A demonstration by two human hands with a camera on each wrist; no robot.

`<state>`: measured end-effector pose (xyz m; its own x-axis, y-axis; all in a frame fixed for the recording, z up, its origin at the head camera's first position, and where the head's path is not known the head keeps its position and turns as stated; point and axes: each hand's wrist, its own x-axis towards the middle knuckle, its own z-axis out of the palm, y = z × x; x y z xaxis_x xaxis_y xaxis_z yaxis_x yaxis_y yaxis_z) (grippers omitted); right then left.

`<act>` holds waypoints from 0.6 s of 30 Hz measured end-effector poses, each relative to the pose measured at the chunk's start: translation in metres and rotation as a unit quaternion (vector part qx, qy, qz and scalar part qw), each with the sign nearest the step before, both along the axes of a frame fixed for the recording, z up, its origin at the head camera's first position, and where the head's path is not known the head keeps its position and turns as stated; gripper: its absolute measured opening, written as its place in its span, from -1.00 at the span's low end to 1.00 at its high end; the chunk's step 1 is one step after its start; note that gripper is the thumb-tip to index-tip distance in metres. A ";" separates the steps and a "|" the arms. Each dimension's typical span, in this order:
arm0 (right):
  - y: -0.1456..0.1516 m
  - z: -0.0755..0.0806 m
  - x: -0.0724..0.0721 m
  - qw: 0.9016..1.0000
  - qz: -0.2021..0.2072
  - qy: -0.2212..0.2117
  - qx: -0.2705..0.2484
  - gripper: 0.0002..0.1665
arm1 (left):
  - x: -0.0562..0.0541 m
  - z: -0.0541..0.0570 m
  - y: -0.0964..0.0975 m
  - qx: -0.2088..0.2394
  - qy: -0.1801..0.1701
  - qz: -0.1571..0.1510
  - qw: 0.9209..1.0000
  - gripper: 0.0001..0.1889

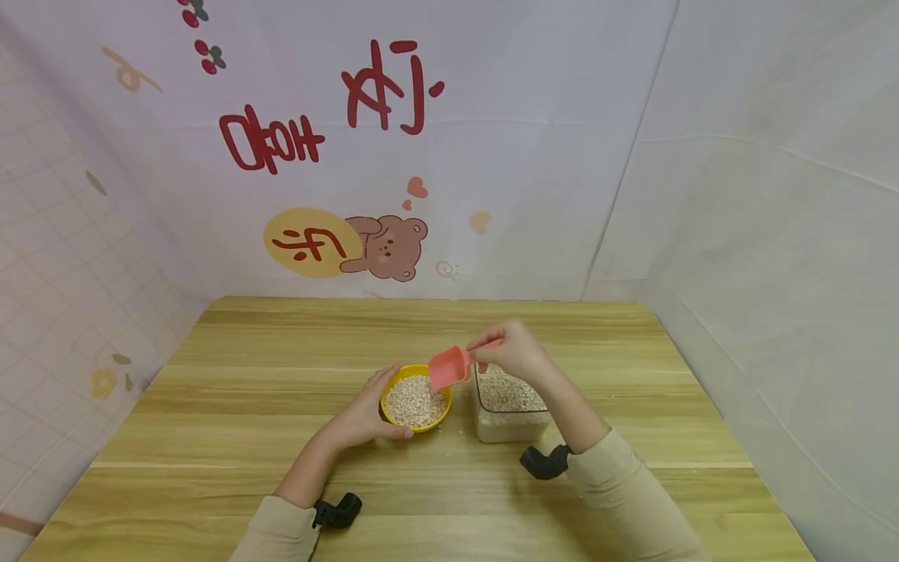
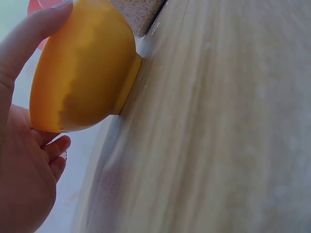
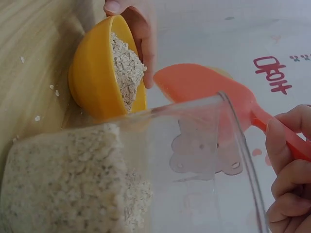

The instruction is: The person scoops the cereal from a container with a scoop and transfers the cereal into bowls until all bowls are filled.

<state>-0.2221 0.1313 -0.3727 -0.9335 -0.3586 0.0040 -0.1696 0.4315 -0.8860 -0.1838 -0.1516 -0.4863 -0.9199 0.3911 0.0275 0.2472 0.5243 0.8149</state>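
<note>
My left hand (image 1: 361,414) holds a yellow bowl (image 3: 90,70) by its side, thumb at the near rim and fingers round the far side. In the left wrist view the bowl's foot stands on the table. Oat flakes (image 1: 414,402) are heaped inside it. My right hand (image 1: 516,351) grips the handle of a pink scoop (image 1: 447,370). The scoop's pan is tilted over the bowl's right rim, and its inside looks bare in the head view. Just right of the bowl, below my right hand, stands a clear container (image 1: 511,431) holding more oats.
A few loose flakes (image 3: 37,118) lie on the wooden table (image 1: 435,499) by the bowl and the container. White printed cloth (image 1: 534,195) hangs behind the table, and more cloth stands along both sides. A black wrist mount (image 1: 544,462) sits on each forearm.
</note>
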 end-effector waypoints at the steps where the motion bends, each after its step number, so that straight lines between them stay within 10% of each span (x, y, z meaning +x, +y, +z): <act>1: 0.001 -0.001 0.000 1.000 -0.002 -0.005 -0.007 -0.86 | 0.000 0.000 0.000 -0.001 0.002 -0.001 1.000 0.25; 18: 0.016 -0.009 0.007 0.998 -0.048 -0.024 -0.046 -0.82 | 0.001 0.013 0.004 0.001 0.014 -0.001 1.000 0.27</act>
<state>-0.2147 0.1468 -0.3815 -0.9632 -0.2686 -0.0137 -0.0873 0.3606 -0.9286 -0.1827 -0.1477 -0.4729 -0.9178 0.3934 0.0537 0.2710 0.5218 0.8089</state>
